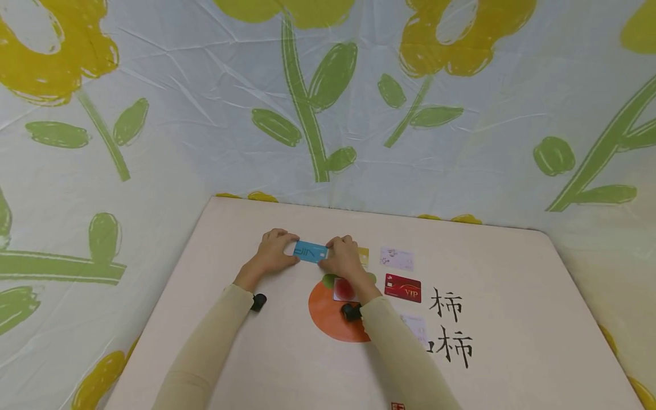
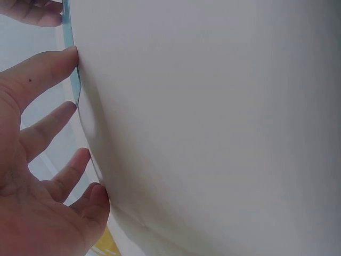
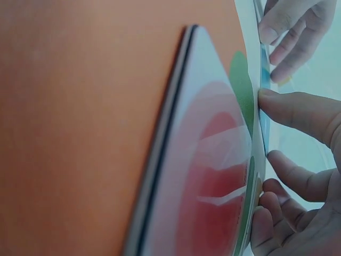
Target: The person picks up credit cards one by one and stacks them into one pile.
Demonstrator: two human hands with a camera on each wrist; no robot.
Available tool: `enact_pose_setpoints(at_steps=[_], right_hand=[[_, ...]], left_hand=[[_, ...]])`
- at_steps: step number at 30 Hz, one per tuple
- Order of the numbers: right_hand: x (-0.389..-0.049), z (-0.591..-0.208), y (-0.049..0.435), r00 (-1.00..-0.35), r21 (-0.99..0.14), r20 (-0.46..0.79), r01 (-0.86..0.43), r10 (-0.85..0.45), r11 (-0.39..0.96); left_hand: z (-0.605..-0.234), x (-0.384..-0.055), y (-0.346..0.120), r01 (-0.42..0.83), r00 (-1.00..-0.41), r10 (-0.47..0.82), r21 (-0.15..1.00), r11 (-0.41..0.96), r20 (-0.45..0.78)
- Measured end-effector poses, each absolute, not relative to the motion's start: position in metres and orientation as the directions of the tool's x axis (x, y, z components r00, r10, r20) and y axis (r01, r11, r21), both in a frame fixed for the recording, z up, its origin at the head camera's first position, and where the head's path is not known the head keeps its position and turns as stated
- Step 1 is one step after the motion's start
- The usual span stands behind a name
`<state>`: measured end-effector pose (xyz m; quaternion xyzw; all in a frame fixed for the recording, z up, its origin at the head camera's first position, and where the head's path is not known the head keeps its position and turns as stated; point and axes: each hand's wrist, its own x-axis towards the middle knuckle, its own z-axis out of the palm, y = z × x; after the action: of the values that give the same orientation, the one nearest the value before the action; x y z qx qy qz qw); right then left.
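A blue card (image 1: 310, 251) lies flat at the upper middle of the table, lengthwise between both hands. My left hand (image 1: 275, 250) holds its left end, thumb at the near corner and forefinger at the far one. The right hand (image 1: 344, 257) grips the opposite end the same way. In the left wrist view the left hand's other fingers (image 2: 69, 170) rest at the table. The right wrist view shows the right thumb (image 3: 287, 109) against the card's thin edge. Partly behind the right hand lies a yellow card (image 1: 364, 256).
Under the right wrist sits a pale card with a red round picture (image 3: 213, 181), on the printed orange persimmon (image 1: 325, 319). Rightward are a lavender card (image 1: 397, 258), a red VIP card (image 1: 402, 288) and another lavender card (image 1: 416, 326) partly covered by the sleeve. Flowered cloth (image 1: 205, 142) hangs behind.
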<state>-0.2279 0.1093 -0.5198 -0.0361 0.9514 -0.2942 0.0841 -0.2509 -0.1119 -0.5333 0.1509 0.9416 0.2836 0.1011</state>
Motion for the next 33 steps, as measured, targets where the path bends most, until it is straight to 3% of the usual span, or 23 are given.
enact_pose_setpoints(at_steps=[15,26,33], right_hand=[[-0.2279,-0.5180,0.1067,-0.989,-0.554,-0.104,-0.030,-0.105,0.832],[-0.2259,-0.5174,0.1044,-0.992,-0.745,-0.109,0.038,-0.065,0.666],[-0.2247,-0.5185,0.1051,-0.991,-0.777,-0.125,0.063,-0.054,0.627]], left_hand=[[-0.5309,-0.2514,-0.1072,0.169,-0.955,0.284,0.621,0.766,-0.091],[-0.5330,-0.2502,-0.1089,0.142,-0.951,0.302,0.773,0.618,-0.066],[-0.5339,-0.2475,-0.1092,0.128,-0.957,0.283,0.793,0.596,-0.058]])
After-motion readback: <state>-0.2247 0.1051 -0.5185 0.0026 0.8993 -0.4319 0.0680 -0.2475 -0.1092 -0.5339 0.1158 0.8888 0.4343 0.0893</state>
